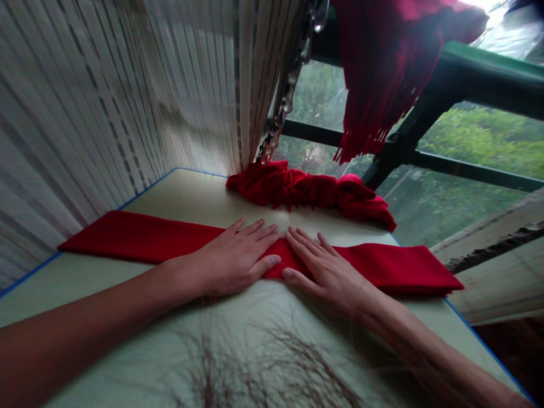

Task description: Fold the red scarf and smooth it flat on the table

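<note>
A long folded red scarf (pixel 140 238) lies flat across a pale table (pixel 106 317), reaching from the left side to the right edge. My left hand (pixel 236 258) lies flat on the middle of the scarf, fingers stretched out and together. My right hand (pixel 325 272) lies flat beside it on the same scarf, fingers spread, the fingertips of the two hands almost touching. Neither hand grips anything.
A second red scarf (pixel 306 190) lies crumpled at the table's far edge. A third, fringed red scarf (pixel 382 73) hangs over a dark green railing (pixel 476 73). A striped pale curtain (pixel 127 90) hangs at the left; a window with greenery lies beyond.
</note>
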